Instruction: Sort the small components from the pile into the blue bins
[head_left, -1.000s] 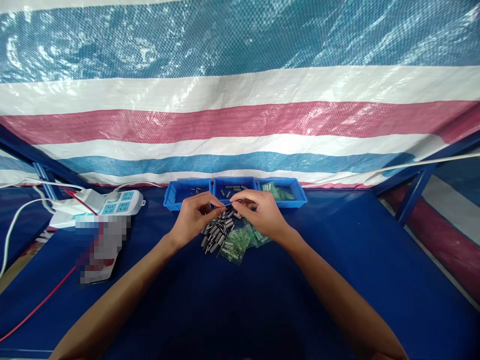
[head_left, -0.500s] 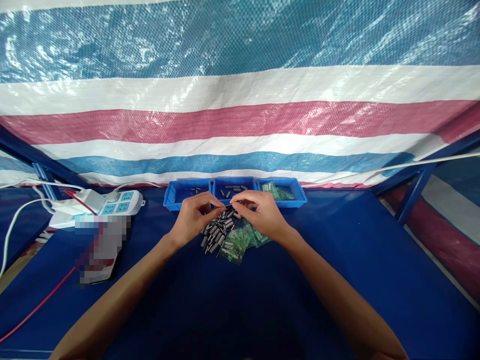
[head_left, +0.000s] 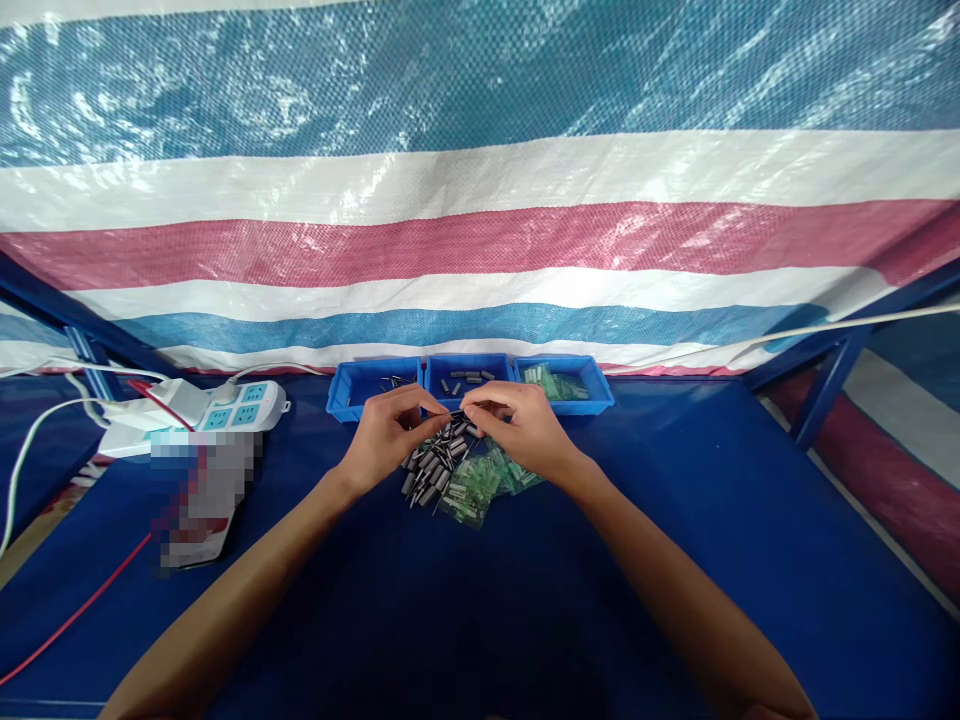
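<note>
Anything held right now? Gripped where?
Left hand and right hand seem to pinch a small slim part at opposite ends; too hidden to identify.

left forearm slanting far and right | left hand curled into a pinch | right forearm slanting far and left | right hand likewise, just beside
</note>
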